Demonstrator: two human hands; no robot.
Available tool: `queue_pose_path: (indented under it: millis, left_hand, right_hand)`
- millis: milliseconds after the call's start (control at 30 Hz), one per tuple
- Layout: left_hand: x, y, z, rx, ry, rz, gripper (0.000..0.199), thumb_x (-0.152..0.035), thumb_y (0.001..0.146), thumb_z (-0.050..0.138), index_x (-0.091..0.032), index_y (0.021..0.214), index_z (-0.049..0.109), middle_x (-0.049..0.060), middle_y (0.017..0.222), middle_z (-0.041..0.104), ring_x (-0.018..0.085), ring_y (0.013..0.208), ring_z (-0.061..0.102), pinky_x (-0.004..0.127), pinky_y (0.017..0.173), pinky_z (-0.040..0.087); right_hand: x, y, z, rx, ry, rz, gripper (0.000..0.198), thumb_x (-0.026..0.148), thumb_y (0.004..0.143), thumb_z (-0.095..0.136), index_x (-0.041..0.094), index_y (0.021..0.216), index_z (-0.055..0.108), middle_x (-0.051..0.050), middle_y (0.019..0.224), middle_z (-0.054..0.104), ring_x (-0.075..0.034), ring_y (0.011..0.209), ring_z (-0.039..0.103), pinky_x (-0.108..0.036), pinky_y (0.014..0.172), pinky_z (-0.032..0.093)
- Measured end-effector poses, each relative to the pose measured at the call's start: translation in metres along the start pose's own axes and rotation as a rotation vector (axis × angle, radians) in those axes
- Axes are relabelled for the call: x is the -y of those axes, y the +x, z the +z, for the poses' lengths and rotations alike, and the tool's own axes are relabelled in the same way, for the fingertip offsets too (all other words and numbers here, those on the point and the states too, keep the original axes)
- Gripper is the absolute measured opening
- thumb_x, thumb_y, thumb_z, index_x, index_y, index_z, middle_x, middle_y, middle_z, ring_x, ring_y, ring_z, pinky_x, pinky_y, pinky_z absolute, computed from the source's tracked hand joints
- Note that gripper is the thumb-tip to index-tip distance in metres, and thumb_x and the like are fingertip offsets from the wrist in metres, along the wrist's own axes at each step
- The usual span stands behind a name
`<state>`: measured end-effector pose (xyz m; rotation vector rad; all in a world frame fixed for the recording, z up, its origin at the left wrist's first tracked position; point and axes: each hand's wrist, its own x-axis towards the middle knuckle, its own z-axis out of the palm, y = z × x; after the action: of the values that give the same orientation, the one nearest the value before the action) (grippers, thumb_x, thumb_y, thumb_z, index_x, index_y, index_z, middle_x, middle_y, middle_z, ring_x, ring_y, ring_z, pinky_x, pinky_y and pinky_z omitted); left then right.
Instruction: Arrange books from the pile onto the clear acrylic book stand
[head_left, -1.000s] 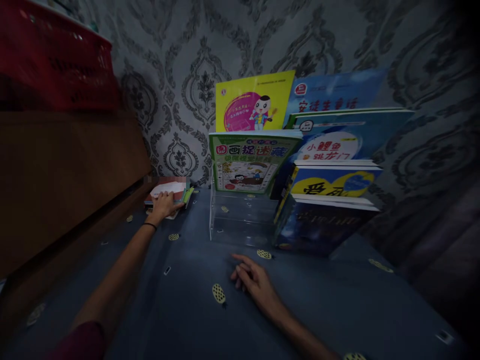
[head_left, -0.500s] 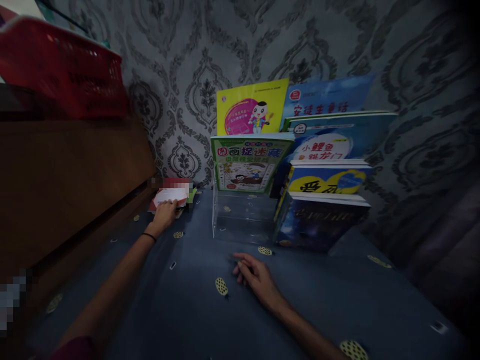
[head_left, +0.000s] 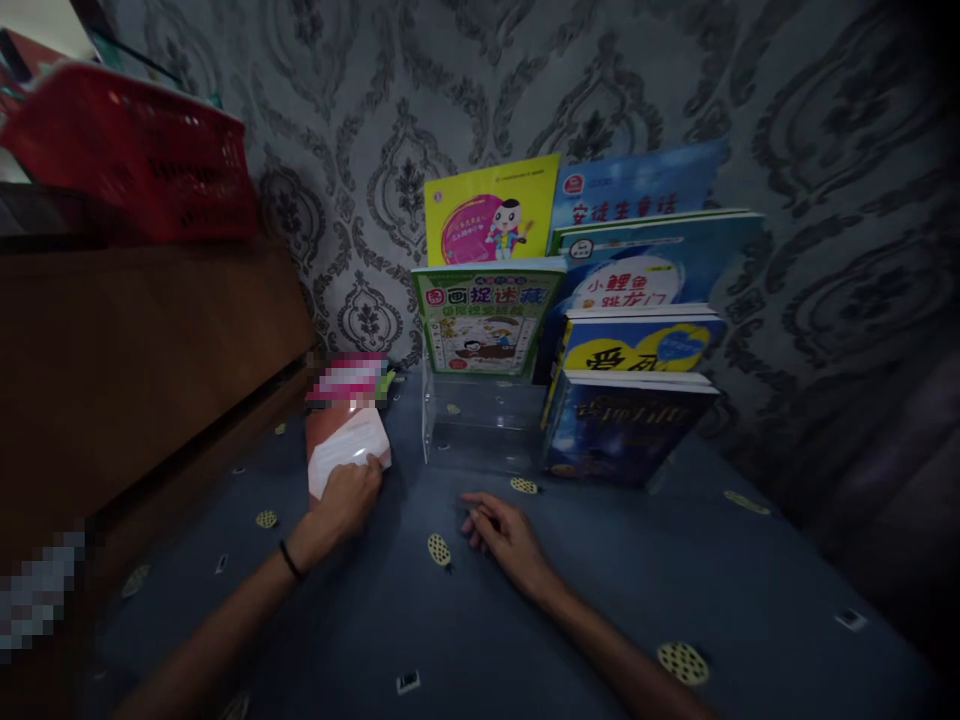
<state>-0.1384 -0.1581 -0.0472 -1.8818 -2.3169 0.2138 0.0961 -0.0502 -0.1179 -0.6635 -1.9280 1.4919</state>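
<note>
The table (head_left: 360, 630) in front of me has a dark blue cover printed with small yellow pineapples. My right hand (head_left: 510, 540) is low over it, between twelve and one o'clock, holding nothing, its index finger stretched out and the others loosely curled. At eleven o'clock my left hand (head_left: 345, 505), a black band (head_left: 291, 560) round its wrist, has its fingers curled over the near right part of a red book (head_left: 330, 425) with a white patch on its cover; my thumb is hidden, so I cannot tell whether I am pinching it. Just beyond it, also at eleven, lies a pink book (head_left: 349, 380), partly blocked out by pixels.

At twelve stands a clear rack (head_left: 480, 405) carrying a green book (head_left: 487, 325), with a yellow book (head_left: 491, 205) upright behind it. Toward one o'clock, front to back, come a dark blue book (head_left: 622, 430), a blue-and-yellow book (head_left: 649, 343), a teal book (head_left: 667, 255) and a light blue book (head_left: 645, 178). At ten o'clock, a red basket (head_left: 142, 160) sits above a brown panel (head_left: 142, 360). Farthest is the grey patterned wall (head_left: 322, 150)
</note>
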Motion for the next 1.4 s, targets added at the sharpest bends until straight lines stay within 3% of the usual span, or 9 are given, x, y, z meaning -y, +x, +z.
queue_pose_path:
  millis: [100, 233, 367, 500, 767, 1000, 1167, 1267, 1400]
  left_hand:
    - [-0.038, -0.027, -0.016, 0.034, -0.029, 0.064, 0.042, -0.008, 0.084, 0.046, -0.009, 0.126, 0.054, 0.019, 0.087, 0.072, 0.032, 0.084, 0.073, 0.039, 0.070, 0.052]
    - [-0.100, -0.060, -0.042, 0.169, -0.213, 0.257, 0.027, -0.023, 0.091, 0.052, -0.015, 0.116, 0.058, 0.015, 0.078, 0.071, 0.030, 0.065, 0.069, 0.039, 0.058, 0.048]
    - [-0.136, -0.072, -0.043, 0.080, -0.377, 0.387, 0.037, -0.045, 0.098, 0.048, -0.014, 0.115, 0.057, 0.017, 0.094, 0.071, 0.033, 0.083, 0.069, 0.043, 0.065, 0.051]
    - [-0.120, -0.062, -0.012, -0.049, -0.387, 0.417, 0.024, -0.033, 0.102, 0.043, -0.018, 0.112, 0.059, 0.014, 0.109, 0.067, 0.029, 0.103, 0.062, 0.043, 0.086, 0.051]
    - [-0.044, -0.016, 0.039, -0.170, -0.266, 0.227, 0.043, -0.022, 0.104, 0.033, -0.016, 0.146, 0.041, 0.014, 0.147, 0.052, 0.027, 0.129, 0.050, 0.044, 0.104, 0.042]
    - [-0.041, -0.016, 0.028, -0.120, -0.144, 0.111, 0.043, -0.026, 0.103, 0.040, -0.017, 0.145, 0.046, 0.013, 0.137, 0.059, 0.029, 0.117, 0.056, 0.044, 0.093, 0.048]
    - [-0.047, -0.047, 0.004, -0.035, -0.115, 0.044, 0.031, -0.024, 0.103, 0.038, -0.014, 0.111, 0.066, 0.012, 0.111, 0.067, 0.026, 0.096, 0.063, 0.036, 0.072, 0.050]
    - [-0.052, -0.067, -0.004, -0.003, -0.109, 0.025, 0.032, -0.025, 0.104, 0.038, -0.015, 0.098, 0.068, 0.011, 0.099, 0.068, 0.024, 0.087, 0.064, 0.034, 0.067, 0.049]
    - [-0.057, -0.076, 0.003, -0.112, -0.060, 0.102, 0.027, -0.022, 0.102, 0.041, -0.014, 0.097, 0.066, 0.011, 0.098, 0.066, 0.026, 0.094, 0.060, 0.039, 0.082, 0.049]
  right_hand:
    - [0.001, -0.002, 0.000, -0.020, 0.002, -0.005, 0.047, 0.051, 0.085, 0.054, 0.016, 0.113, 0.067, -0.006, 0.080, 0.072, -0.019, 0.067, 0.066, -0.031, 0.059, 0.049]
    - [0.003, -0.004, 0.000, -0.065, 0.009, 0.000, 0.050, 0.059, 0.087, 0.053, 0.018, 0.112, 0.068, -0.009, 0.092, 0.074, -0.023, 0.082, 0.070, -0.034, 0.068, 0.054]
    - [0.003, -0.005, 0.002, -0.076, 0.021, 0.017, 0.049, 0.060, 0.089, 0.054, 0.020, 0.114, 0.068, -0.009, 0.099, 0.075, -0.025, 0.089, 0.070, -0.038, 0.078, 0.057]
    - [0.001, -0.006, 0.001, -0.057, -0.038, 0.003, 0.042, 0.051, 0.088, 0.059, 0.020, 0.115, 0.069, -0.008, 0.099, 0.075, -0.025, 0.091, 0.071, -0.040, 0.086, 0.056]
    - [0.002, -0.006, -0.006, -0.012, -0.078, -0.003, 0.036, 0.040, 0.090, 0.057, 0.019, 0.117, 0.069, -0.010, 0.104, 0.076, -0.026, 0.097, 0.071, -0.043, 0.090, 0.056]
    - [0.019, -0.010, -0.024, 0.349, -0.413, -0.125, 0.039, 0.026, 0.083, 0.066, 0.020, 0.121, 0.067, -0.012, 0.129, 0.061, -0.026, 0.114, 0.063, -0.040, 0.091, 0.057]
    - [0.029, -0.018, -0.032, 0.233, -0.969, -0.227, 0.029, 0.021, 0.095, 0.051, 0.022, 0.118, 0.068, -0.014, 0.134, 0.059, -0.032, 0.128, 0.054, -0.053, 0.107, 0.045]
    - [0.033, -0.025, -0.020, 0.202, -1.095, -0.250, 0.033, 0.020, 0.097, 0.045, 0.021, 0.123, 0.066, -0.015, 0.140, 0.058, -0.033, 0.132, 0.051, -0.056, 0.110, 0.042]
    - [0.037, -0.038, 0.025, 0.342, -0.955, -0.314, 0.045, 0.030, 0.102, 0.040, 0.014, 0.143, 0.050, -0.016, 0.154, 0.046, -0.027, 0.143, 0.042, -0.048, 0.118, 0.037]
